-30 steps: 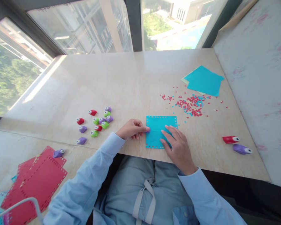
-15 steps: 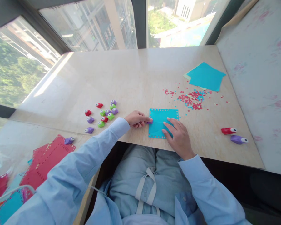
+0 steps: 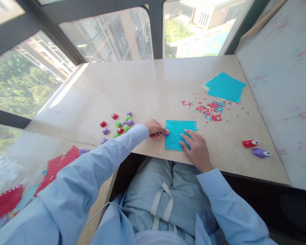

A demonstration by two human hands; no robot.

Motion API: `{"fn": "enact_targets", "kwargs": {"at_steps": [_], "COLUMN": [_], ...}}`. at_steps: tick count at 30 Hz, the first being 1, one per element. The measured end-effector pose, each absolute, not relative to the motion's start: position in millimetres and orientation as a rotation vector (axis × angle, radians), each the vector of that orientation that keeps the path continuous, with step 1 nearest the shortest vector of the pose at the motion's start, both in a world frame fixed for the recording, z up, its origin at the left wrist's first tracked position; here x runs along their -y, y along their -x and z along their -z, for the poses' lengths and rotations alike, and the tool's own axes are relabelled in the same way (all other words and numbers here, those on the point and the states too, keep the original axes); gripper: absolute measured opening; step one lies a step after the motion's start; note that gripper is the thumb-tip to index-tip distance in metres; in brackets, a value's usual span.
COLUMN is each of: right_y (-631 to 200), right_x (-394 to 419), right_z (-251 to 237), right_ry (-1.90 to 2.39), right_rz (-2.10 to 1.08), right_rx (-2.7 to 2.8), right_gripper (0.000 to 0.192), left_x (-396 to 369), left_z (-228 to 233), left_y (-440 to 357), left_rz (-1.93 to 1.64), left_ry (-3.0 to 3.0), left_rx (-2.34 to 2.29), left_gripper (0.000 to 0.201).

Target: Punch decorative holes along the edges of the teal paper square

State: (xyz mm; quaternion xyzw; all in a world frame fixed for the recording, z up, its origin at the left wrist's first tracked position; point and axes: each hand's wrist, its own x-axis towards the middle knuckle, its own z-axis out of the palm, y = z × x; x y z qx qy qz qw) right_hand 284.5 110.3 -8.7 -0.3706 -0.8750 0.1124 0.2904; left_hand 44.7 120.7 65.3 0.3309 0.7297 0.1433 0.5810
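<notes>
A blue paper square with punched holes along its edges lies near the front edge of the beige table. My right hand rests flat on the sheet's lower right part, fingers spread. My left hand is closed around a small purple punch pressed against the sheet's left edge; most of the punch is hidden by my fingers.
Several small red, green and purple punches sit in a cluster to the left. A red punch and a purple punch lie to the right. Paper confetti and blue sheets are at the back right. Red punched sheets lie on the lower surface at left.
The view has pulled back and shifted a little. Both hands stay on the blue sheet, the left one still at its left edge.
</notes>
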Motion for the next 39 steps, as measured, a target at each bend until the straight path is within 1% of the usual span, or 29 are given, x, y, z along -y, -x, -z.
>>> {"fn": "enact_targets", "kwargs": {"at_steps": [6, 12, 17, 24, 27, 32, 36, 39], "right_y": [-284.7, -285.5, -284.8, -285.9, -286.7, -287.2, -287.0, -286.3], "right_x": [-111.2, -111.7, -111.8, -112.0, -112.7, -113.5, -113.8, -113.9], "right_z": [11.0, 12.8, 12.7, 14.1, 15.0, 15.8, 16.2, 15.4], "right_ry": [0.996, 0.974, 0.968, 0.949, 0.943, 0.921, 0.928, 0.915], "right_rz": [-0.306, -0.312, -0.313, -0.326, -0.343, -0.336, -0.329, -0.347], "right_rx": [2.324, 2.303, 2.288, 2.267, 2.256, 2.243, 2.242, 2.219], "right_gripper": [0.037, 0.034, 0.034, 0.034, 0.033, 0.033, 0.032, 0.030], "left_x": [-114.1, -110.9, -100.6, -71.3, -59.7, -51.5, -52.4, -56.1], "left_z": [-58.9, -54.5, -50.2, -46.0, -49.1, -53.3, -51.3, -49.0], "left_y": [-38.5, -29.4, -21.5, 9.0, 20.6, 27.5, 22.8, 6.3], "left_rz": [-0.383, -0.417, -0.528, -0.705, -0.765, -0.760, -0.872, -0.934], "left_ry": [-0.652, -0.626, -0.620, -0.629, -0.651, -0.671, -0.923, -1.226], "left_rx": [-1.617, -1.530, -1.527, -1.693, -1.842, -2.151, -2.296, -2.269], "left_gripper": [0.040, 0.039, 0.039, 0.042, 0.038, 0.033, 0.035, 0.038]}}
